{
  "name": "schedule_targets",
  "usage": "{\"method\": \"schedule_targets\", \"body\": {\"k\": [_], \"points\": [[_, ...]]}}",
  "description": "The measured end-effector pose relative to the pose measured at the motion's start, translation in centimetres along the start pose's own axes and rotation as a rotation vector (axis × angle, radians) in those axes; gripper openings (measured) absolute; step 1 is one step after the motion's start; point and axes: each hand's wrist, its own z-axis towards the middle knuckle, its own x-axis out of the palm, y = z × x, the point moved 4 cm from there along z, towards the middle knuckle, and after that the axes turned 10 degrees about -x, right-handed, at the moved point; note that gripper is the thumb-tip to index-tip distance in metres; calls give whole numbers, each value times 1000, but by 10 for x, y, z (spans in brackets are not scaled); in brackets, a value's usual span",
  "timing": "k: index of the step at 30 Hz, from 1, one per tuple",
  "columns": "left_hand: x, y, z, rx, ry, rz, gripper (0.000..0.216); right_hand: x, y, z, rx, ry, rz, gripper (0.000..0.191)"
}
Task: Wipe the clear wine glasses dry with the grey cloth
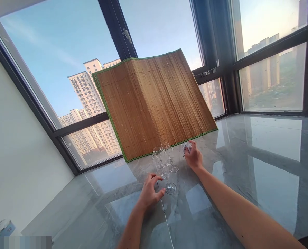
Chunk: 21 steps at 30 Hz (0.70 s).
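Note:
Several clear stemmed glasses stand upright in a close group on the grey tiled surface. My left hand (152, 191) is beside the nearest wine glass (170, 187), thumb and fingers apart in a C shape. The thumb tip is close to its foot; whether it touches the glass I cannot tell. Behind it, a second stemmed glass (174, 168) stands a little to the right, and another glass (157, 154) to the left. My right hand (194, 157), to the right of the glasses, is closed on a crumpled white and grey cloth (187, 148).
A bamboo mat (156, 103) with green edging leans against the window behind the glasses. Dark window frames (227, 69) enclose the corner. A white and blue item (6, 228) is partly visible at the lower left. The glossy tiled surface (96, 214) reflects the windows.

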Motion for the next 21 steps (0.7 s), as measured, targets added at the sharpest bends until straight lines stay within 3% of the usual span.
{"method": "schedule_targets", "body": {"k": [5,8,15,21], "points": [[10,-2,6,-63,33,117,68,-1,1,-1,-14,12,22,40],[14,-6,10,-49,61,208,75,-1,1,-1,-5,20,10,40],[18,-15,11,30,31,342,66,-1,3,-1,-6,31,-22,40],[22,-21,11,49,77,368,56,1,2,-1,12,46,-34,41]]}}
